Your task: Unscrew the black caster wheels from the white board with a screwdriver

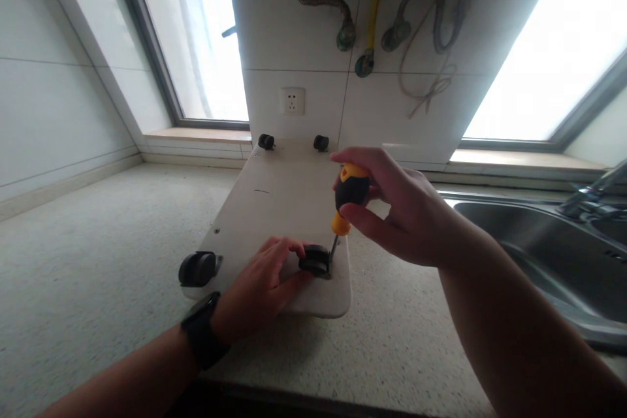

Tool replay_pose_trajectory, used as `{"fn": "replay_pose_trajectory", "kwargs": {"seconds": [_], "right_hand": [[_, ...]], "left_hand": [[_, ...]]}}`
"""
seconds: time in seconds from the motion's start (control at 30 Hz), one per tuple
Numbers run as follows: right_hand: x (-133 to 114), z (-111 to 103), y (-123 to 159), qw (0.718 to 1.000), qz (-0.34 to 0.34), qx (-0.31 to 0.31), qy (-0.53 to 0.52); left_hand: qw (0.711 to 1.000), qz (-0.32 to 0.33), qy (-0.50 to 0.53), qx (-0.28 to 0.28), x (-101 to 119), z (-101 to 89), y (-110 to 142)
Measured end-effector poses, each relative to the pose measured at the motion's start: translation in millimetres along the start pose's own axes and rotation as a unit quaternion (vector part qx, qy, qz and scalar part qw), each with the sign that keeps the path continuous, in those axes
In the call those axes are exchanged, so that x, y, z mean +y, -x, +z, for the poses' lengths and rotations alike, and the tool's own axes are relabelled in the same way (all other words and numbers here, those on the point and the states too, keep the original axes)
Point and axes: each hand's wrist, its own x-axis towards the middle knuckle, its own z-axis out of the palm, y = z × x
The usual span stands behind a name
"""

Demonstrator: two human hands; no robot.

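A white board lies on the countertop with black caster wheels near its corners. My left hand grips the caster wheel at the near right corner between thumb and fingers. A yellow and black screwdriver is held in my right hand, its fingers wrapped about the handle. The shaft points down, slightly tilted, to the mounting plate beside that wheel; whether the tip sits in a screw is hidden. Another caster wheel is at the near left corner. Two smaller-looking casters stand at the far end.
The speckled countertop runs around the board. On the right is a steel sink with a faucet. A socket and several hoses, one a yellow pipe, are on the tiled wall behind.
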Motion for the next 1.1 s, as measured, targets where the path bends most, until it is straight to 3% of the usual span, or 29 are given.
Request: {"fn": "replay_pose_trajectory", "kwargs": {"seconds": [0.2,0.3,0.47,0.7,0.87,0.93,1.1], "right_hand": [[-13,-7,-3,1.0,0.003,-0.014,0.009],[-11,-3,-7,0.999,0.004,0.03,0.014],[-6,4,-12,0.996,0.034,0.073,-0.033],[-11,-10,-10,0.994,0.046,0.023,-0.094],[-8,-22,-3,0.985,0.056,-0.063,-0.151],[-7,-23,-1,0.988,0.068,-0.044,-0.133],[-7,-13,-3,0.985,0.108,0.09,-0.102]], "left_hand": [[0.997,-0.022,0.072,-0.001,-6,-1.1,-4],[0.991,-0.03,0.128,-0.014,-2,-4.1,-13],[0.982,0.047,0.179,-0.041,14,-6.6,-43],[0.936,0.086,0.312,-0.139,9,3.2,-77],[0.936,0.051,0.318,-0.143,8,12.6,-75],[0.946,0.039,0.294,-0.129,11,13.8,-76],[0.96,-0.005,0.27,-0.072,10,16.0,-81]]}}
